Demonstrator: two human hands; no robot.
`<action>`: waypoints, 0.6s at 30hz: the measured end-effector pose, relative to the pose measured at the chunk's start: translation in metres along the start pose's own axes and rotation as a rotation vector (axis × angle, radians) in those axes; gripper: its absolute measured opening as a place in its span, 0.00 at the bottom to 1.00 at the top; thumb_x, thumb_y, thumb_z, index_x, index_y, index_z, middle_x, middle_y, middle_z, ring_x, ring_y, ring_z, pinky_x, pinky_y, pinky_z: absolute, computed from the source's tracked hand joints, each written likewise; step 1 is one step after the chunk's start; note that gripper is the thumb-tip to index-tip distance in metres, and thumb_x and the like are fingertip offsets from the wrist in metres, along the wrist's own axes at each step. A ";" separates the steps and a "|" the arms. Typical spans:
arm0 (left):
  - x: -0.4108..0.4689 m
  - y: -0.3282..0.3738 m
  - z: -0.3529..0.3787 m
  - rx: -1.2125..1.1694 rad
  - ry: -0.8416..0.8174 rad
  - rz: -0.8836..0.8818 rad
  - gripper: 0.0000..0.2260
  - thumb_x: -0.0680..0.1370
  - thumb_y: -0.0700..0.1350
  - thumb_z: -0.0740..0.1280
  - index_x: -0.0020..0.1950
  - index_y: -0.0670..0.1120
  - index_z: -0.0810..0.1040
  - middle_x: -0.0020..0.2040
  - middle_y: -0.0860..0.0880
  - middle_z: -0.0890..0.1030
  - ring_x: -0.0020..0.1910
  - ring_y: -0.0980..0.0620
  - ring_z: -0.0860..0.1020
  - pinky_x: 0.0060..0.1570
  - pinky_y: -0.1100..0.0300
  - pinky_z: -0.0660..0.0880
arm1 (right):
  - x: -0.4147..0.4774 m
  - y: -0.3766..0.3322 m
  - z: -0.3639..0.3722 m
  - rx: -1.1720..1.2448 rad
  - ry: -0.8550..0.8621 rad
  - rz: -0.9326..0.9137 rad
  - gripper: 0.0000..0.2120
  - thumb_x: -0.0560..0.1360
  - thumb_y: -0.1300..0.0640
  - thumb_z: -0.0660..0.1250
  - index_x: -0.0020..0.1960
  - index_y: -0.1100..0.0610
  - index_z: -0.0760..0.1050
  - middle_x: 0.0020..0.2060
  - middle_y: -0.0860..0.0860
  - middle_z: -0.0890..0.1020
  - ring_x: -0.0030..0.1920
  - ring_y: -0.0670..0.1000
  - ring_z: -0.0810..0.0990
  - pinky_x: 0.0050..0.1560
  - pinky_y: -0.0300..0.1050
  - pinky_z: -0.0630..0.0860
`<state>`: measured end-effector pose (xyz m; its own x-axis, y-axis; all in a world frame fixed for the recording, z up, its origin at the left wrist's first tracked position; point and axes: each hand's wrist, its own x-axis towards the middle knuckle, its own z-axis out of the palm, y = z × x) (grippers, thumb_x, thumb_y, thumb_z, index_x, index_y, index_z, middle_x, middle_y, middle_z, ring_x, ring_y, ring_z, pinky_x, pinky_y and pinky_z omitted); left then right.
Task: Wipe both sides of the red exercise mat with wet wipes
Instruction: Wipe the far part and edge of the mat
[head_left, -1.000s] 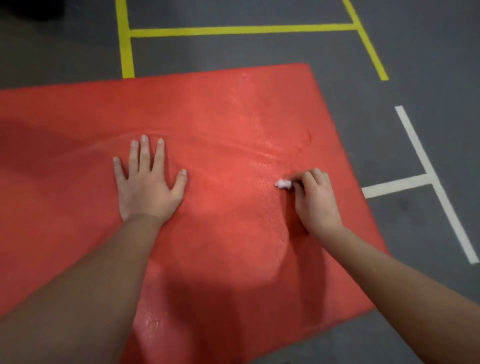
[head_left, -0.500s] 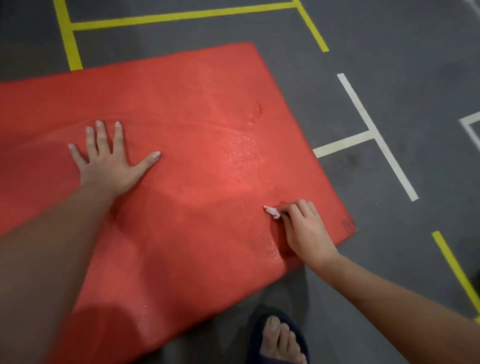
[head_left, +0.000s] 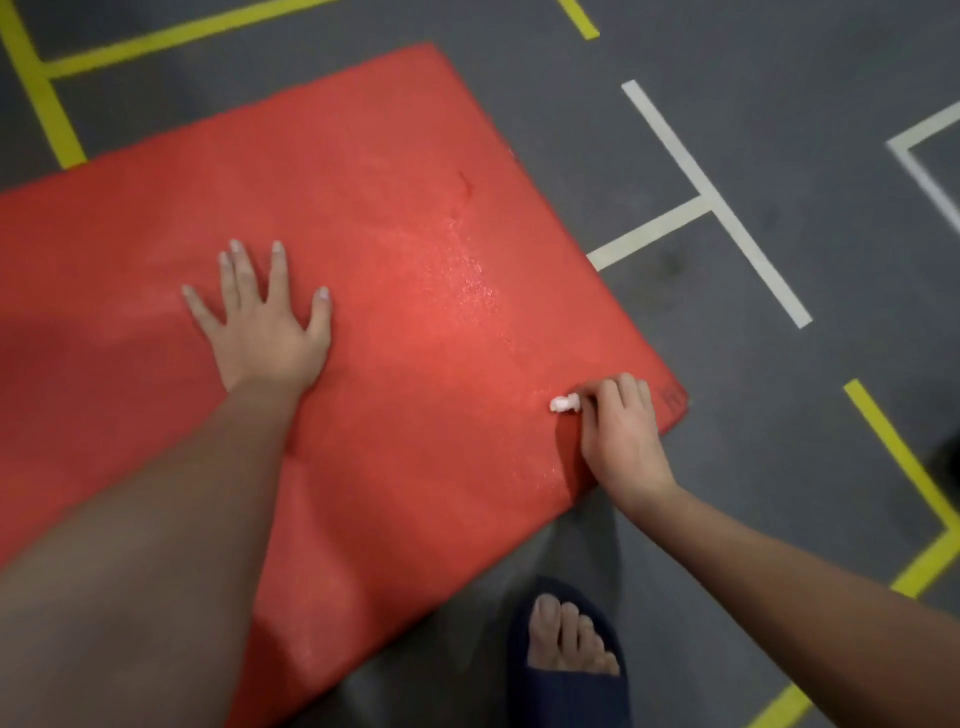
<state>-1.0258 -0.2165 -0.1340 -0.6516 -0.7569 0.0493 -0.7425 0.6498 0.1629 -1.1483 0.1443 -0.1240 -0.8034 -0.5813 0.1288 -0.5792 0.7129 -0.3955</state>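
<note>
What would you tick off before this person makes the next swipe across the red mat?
1. Wet wipe in hand: ok, the right hand pinches it, and a white wad shows.
2. Wipe on the red mat: ok, it appears to touch the surface near the mat's near right corner.
3. Mat held steady: ok, the left hand presses flat on it.
4. Mat lying flat: ok where visible; its left end is out of frame.
5. Foot off the mat: ok, the slippered foot stands on the grey floor beside it.
6. Underside wiped: cannot tell, it is hidden.
</note>
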 end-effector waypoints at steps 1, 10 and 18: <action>0.001 -0.002 0.002 -0.012 -0.010 -0.022 0.34 0.81 0.64 0.51 0.83 0.48 0.57 0.83 0.40 0.53 0.83 0.44 0.50 0.77 0.32 0.44 | 0.013 -0.006 0.005 0.004 0.006 0.007 0.06 0.79 0.60 0.62 0.47 0.59 0.77 0.43 0.58 0.77 0.43 0.61 0.72 0.49 0.55 0.68; 0.008 0.000 0.005 0.025 -0.041 -0.060 0.35 0.79 0.64 0.50 0.84 0.50 0.56 0.84 0.44 0.53 0.83 0.46 0.50 0.78 0.34 0.45 | 0.062 -0.015 0.003 0.085 -0.055 -0.172 0.18 0.85 0.49 0.57 0.49 0.59 0.79 0.44 0.54 0.78 0.44 0.56 0.73 0.48 0.49 0.69; 0.013 -0.001 0.006 0.038 -0.038 -0.062 0.35 0.78 0.62 0.52 0.83 0.48 0.58 0.83 0.43 0.55 0.83 0.45 0.51 0.77 0.33 0.48 | 0.177 -0.056 0.045 0.087 -0.021 -0.194 0.05 0.80 0.63 0.65 0.49 0.62 0.79 0.45 0.56 0.78 0.44 0.59 0.74 0.49 0.51 0.71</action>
<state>-1.0344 -0.2268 -0.1392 -0.6092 -0.7930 0.0023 -0.7864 0.6045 0.1271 -1.2517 -0.0155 -0.1198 -0.6747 -0.7128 0.1916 -0.7077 0.5509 -0.4425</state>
